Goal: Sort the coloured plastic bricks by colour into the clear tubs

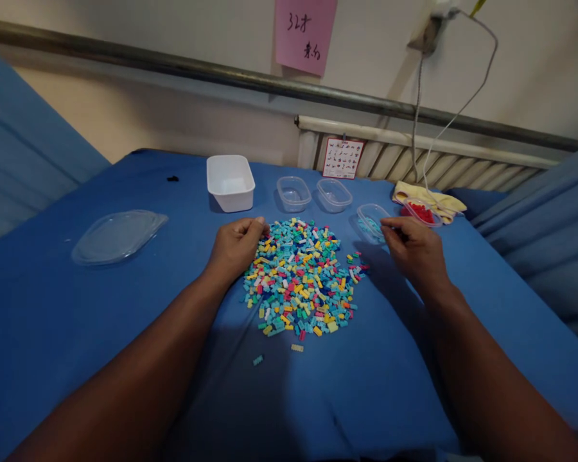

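Note:
A wide pile of small toy building bricks [298,282] in turquoise, yellow, red, white and dark blue lies in front of me. My left hand [236,247] rests at its upper left edge, fingers curled together; what they hold, if anything, is hidden. To the right, my right hand [417,250] is pinched closed beside a small clear tub [372,221] with light blue bricks in it. Nothing in that pinch can be made out. Farther right, partly behind this hand, stands a clear tub of red bricks [421,212].
Behind the pile stand a white plastic box [230,183] and two clear tubs, one left [293,194] and one right [334,195]. A clear lid [119,236] lies at left on the blue cloth [173,308]. A yellow cloth [428,196] with a cable sits back right.

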`<state>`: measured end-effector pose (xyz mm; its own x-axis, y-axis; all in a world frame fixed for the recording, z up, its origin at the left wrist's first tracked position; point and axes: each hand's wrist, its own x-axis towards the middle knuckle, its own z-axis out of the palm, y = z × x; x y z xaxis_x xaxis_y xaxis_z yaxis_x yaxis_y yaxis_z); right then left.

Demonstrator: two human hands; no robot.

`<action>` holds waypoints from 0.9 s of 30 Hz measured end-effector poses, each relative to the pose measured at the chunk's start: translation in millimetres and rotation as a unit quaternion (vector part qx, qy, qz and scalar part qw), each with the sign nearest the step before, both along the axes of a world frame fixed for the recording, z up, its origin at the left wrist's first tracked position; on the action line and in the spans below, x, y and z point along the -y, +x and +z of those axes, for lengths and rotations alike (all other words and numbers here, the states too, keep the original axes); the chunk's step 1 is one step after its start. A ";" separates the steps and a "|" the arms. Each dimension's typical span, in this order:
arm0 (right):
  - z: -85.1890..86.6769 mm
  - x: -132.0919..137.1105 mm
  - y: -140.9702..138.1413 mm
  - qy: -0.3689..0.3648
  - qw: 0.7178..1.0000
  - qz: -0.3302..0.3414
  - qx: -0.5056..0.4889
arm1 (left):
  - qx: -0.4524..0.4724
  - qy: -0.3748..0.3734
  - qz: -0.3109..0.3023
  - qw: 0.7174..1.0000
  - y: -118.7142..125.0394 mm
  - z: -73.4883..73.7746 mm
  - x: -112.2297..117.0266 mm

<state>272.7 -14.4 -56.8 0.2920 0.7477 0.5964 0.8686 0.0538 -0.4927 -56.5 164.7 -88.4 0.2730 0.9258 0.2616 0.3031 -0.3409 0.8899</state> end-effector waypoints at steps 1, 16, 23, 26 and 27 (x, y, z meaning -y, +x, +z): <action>0.4 2.6 -11.1 -0.018 0.999 0.035 -0.004 | 0.000 0.000 -0.001 1.000 0.1 0.1 0.1; -13.4 1.0 -57.8 -0.100 0.966 0.238 0.002 | -0.006 0.005 0.004 1.000 0.1 -2.0 0.6; -8.1 15.1 -36.0 -0.193 0.949 0.248 0.002 | 0.007 0.018 -0.004 1.000 0.8 -3.2 -0.4; -9.8 15.7 -37.4 -0.225 0.934 0.272 0.049 | 0.007 0.016 -0.003 1.000 0.5 -4.1 -0.8; -10.6 15.0 -37.8 -0.233 0.934 0.264 0.066 | 0.004 0.015 -0.003 1.000 0.3 -4.1 -0.6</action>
